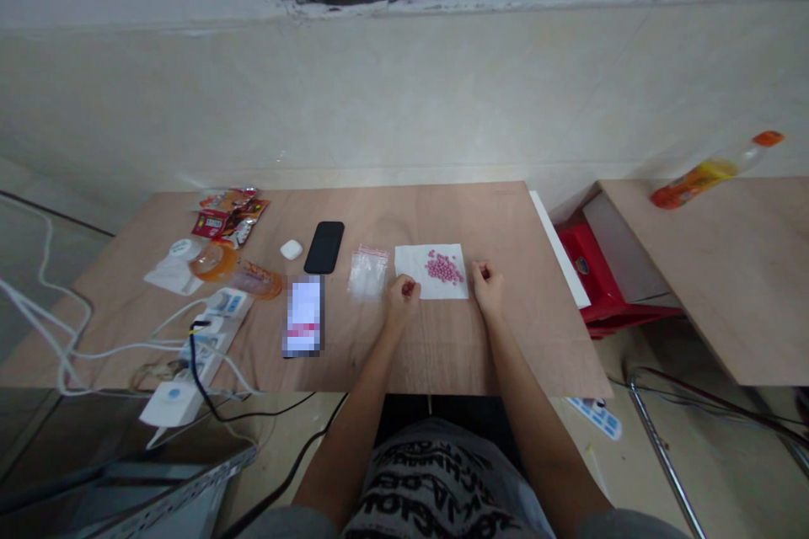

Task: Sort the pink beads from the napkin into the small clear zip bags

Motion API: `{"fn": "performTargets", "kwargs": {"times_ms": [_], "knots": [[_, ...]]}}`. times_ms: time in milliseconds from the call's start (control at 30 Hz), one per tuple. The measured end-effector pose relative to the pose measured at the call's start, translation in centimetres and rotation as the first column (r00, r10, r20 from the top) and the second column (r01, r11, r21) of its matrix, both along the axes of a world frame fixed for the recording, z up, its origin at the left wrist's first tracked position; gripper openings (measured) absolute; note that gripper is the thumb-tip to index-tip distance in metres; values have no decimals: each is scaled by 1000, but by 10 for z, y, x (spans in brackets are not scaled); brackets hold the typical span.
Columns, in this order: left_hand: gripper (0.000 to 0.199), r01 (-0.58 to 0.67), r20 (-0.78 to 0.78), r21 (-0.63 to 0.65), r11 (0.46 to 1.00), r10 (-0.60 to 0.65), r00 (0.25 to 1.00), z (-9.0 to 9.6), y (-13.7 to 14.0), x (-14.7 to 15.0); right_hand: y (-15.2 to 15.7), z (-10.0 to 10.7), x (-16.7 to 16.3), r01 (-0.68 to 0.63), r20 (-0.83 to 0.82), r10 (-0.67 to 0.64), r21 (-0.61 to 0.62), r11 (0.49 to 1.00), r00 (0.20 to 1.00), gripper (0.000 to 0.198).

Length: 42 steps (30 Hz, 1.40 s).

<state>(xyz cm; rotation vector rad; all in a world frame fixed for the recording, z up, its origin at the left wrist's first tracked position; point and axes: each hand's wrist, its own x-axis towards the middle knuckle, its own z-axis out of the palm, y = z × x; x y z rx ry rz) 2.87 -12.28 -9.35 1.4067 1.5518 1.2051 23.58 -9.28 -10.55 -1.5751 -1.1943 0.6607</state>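
A white paper sheet (414, 259) lies on the wooden table with a loose cluster of small pink beads (444, 267) on its right half. My left hand (403, 293) rests at the sheet's lower left corner, its fingers curled into a loose fist with nothing showing in it. Just off the sheet's right edge, my right hand (489, 285) is curled the same way, and no object shows in it either. A clear zip bag (368, 272) with a red strip along its top lies flat left of the sheet, close to my left hand.
To the left are a black phone (324, 247), a phone with a lit, blurred screen (303, 316), a small white case (291, 249), an orange drink bottle (237, 269), snack packets (231, 215) and a power strip (215, 337) with cables. Another bottle (708, 177) lies on the right-hand table.
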Motion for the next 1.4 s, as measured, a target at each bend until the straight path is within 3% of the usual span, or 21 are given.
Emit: {"fn": "performTargets", "kwargs": {"times_ms": [1400], "knots": [[8, -3, 50, -22, 1000, 4, 999, 4, -1, 1, 1, -3, 0, 6, -10, -6, -35, 999, 1000, 40]]}}
